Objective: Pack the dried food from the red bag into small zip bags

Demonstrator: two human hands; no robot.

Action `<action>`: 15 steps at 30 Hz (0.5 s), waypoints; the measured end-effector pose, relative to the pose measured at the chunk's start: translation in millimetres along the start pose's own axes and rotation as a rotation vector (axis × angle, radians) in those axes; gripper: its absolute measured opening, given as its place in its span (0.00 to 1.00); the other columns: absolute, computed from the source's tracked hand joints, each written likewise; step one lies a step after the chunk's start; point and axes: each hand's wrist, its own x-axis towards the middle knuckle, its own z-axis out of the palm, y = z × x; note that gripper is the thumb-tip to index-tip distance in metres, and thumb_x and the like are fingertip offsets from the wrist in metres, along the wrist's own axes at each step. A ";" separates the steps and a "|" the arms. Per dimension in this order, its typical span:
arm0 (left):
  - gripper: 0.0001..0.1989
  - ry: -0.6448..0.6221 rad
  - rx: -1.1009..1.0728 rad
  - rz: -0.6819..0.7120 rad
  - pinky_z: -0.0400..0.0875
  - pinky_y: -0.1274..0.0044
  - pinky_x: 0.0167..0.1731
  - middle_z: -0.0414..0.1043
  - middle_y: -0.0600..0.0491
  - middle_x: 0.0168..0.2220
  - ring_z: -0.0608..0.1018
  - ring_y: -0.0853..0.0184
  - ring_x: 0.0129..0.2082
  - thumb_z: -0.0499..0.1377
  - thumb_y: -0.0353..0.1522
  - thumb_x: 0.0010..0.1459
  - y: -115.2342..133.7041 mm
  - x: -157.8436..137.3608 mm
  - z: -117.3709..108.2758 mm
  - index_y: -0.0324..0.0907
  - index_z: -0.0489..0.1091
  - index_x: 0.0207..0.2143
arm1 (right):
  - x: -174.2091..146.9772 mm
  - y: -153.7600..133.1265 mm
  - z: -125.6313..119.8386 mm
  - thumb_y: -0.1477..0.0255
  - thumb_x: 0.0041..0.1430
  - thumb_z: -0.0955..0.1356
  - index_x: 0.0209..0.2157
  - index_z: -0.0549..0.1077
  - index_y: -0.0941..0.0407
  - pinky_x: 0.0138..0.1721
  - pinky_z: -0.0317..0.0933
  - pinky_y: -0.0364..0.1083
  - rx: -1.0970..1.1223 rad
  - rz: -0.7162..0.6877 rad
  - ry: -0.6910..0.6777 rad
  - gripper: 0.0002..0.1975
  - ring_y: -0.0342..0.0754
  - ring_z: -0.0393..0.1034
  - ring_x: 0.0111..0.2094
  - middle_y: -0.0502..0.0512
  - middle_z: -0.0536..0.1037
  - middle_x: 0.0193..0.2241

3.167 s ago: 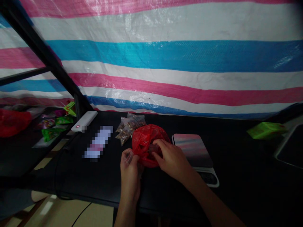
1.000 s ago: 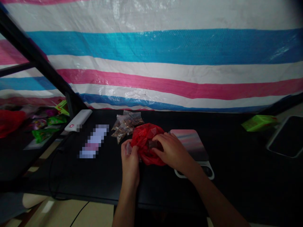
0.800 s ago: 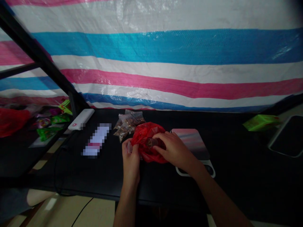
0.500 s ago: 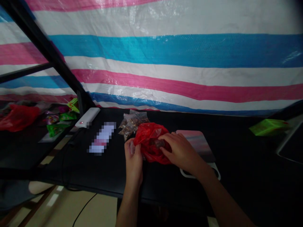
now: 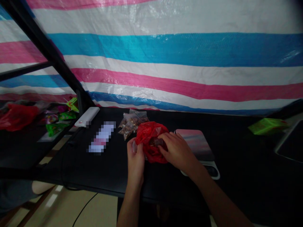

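Note:
A crumpled red plastic bag (image 5: 153, 129) lies open on the black table between my hands. My left hand (image 5: 136, 157) is closed at its left edge, pinching a small clear plastic bag (image 5: 133, 147). My right hand (image 5: 176, 149) reaches over the red bag's mouth from the right, thumb and fingers closed around a small see-through, brownish thing (image 5: 158, 142) whose kind I cannot make out. Just behind the red bag sit several clear zip bags (image 5: 132, 121) filled with brown bits. Beside my right hand is a scale (image 5: 201, 145) with a shiny plate and white rim, partly covered by my forearm.
To the left lie a blurred-out phone-like object (image 5: 102, 137) and a white power bank-like block (image 5: 87, 117). A green box (image 5: 267, 126) and a dark-screened device (image 5: 291, 142) are at the right. Another red bag (image 5: 19, 116) and green packets (image 5: 56, 128) rest on the neighbouring table.
My left hand has shifted slightly right, closer to the right hand, and the red bag is squeezed a little narrower. The right hand has moved slightly left, still at the bag's mouth.

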 end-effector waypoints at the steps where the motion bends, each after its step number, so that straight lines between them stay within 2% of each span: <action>1: 0.16 -0.001 -0.015 -0.019 0.74 0.77 0.37 0.77 0.52 0.40 0.80 0.66 0.36 0.64 0.29 0.57 -0.8 -0.3 0.8 0.42 0.70 0.49 | 0.2 -0.7 0.4 0.73 0.63 0.70 0.44 0.74 0.54 0.49 0.56 0.52 0.009 -0.001 -0.004 0.08 0.54 0.71 0.46 0.56 0.80 0.45; 8: 0.17 -0.037 -0.236 -0.155 0.74 0.77 0.38 0.77 0.50 0.42 0.80 0.66 0.38 0.64 0.29 0.54 2.4 -3.2 5.2 0.40 0.71 0.47 | -0.2 -1.5 2.6 0.73 0.64 0.70 0.46 0.73 0.55 0.47 0.57 0.52 0.041 -0.008 -0.019 0.09 0.55 0.72 0.46 0.56 0.80 0.45; 15: 0.13 -0.127 -0.373 -0.265 0.73 0.77 0.33 0.80 0.50 0.36 0.81 0.67 0.31 0.66 0.27 0.48 11.2 -0.5 2.7 0.38 0.74 0.39 | 0.0 -5.9 5.5 0.71 0.65 0.69 0.51 0.73 0.55 0.49 0.58 0.53 0.024 0.007 -0.029 0.13 0.56 0.71 0.48 0.58 0.80 0.48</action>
